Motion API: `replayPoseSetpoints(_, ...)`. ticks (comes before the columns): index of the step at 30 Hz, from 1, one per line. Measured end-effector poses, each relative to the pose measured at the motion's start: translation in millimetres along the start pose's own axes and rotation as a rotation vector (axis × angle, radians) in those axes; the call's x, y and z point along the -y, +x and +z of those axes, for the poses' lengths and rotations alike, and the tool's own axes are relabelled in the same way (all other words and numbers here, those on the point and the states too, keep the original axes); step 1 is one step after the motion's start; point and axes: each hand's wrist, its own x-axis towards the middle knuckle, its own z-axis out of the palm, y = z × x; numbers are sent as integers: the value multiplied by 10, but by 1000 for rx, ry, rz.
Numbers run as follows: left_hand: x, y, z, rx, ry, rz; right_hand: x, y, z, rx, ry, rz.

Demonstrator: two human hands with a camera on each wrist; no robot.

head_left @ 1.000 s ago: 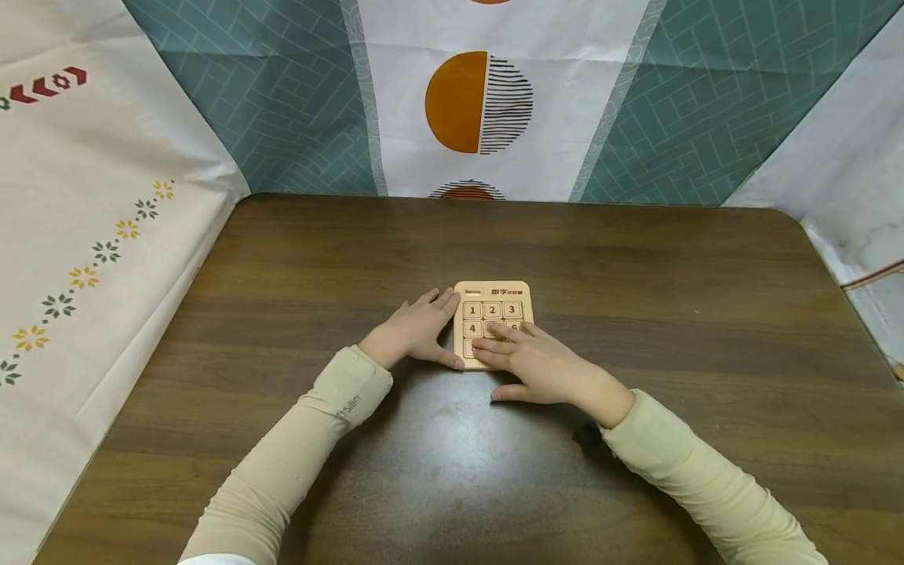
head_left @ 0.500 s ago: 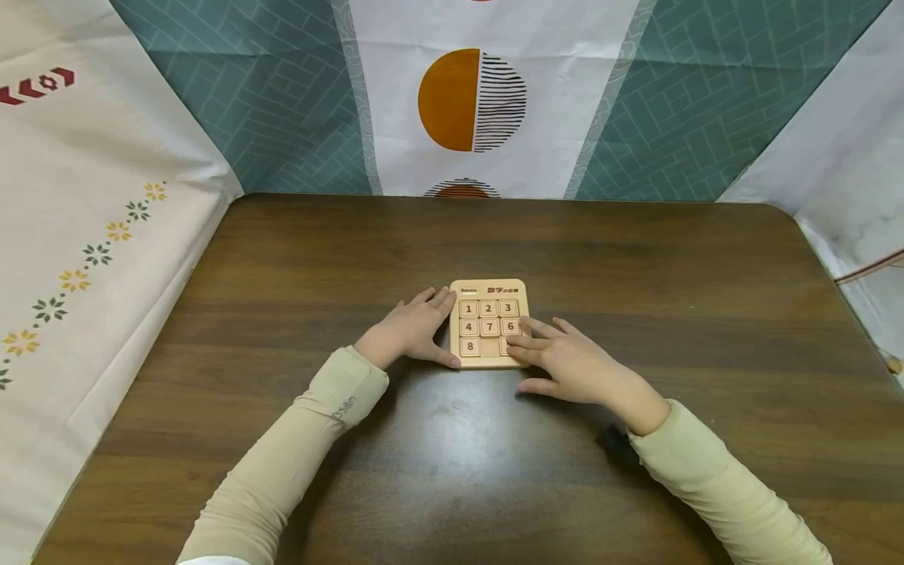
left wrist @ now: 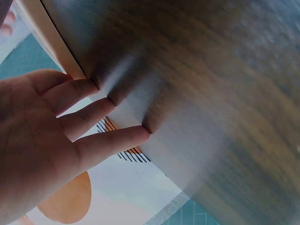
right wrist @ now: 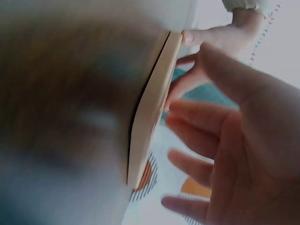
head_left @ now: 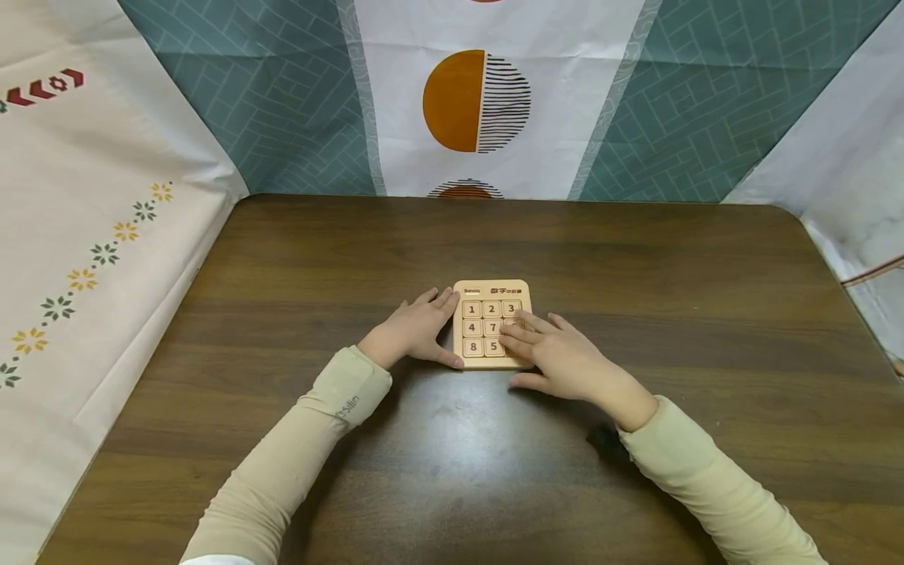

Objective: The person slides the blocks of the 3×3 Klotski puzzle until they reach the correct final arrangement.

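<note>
Board — ptly under R fingers, touching L fingers.

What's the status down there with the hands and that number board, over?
Left hand against left edge of number board. Right hand over its right side, partly blocking the view. Number board flat on table, 1-2-3 readable up top.

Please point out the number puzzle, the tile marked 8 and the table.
Number puzzle (head_left: 494,364): head view, its bottom border.
Tile marked 8 (head_left: 473,347): head view, its middle.
Table (head_left: 636,259): head view, bare far part.
</note>
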Motion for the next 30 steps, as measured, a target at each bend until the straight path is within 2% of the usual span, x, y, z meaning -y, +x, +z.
replayPoseSetpoints(3,5,9,9,-1,-1,4,-38,-20,6,-15,-14,66)
replayPoseSetpoints(5,10,13,14,-2,-1,5,-48,-34,9,-8,-9,81)
replayPoseSetpoints(12,5,-6,-2,-1,5,5,-4,-97,6,29,13,55)
replayPoseSetpoints(21,8,-8,-5,8,2,6,3,-156,-7,15,11,-18)
replayPoseSetpoints(30,-10,-10,-4,4,-1,-6,-120,-29,-19,-9,17,18)
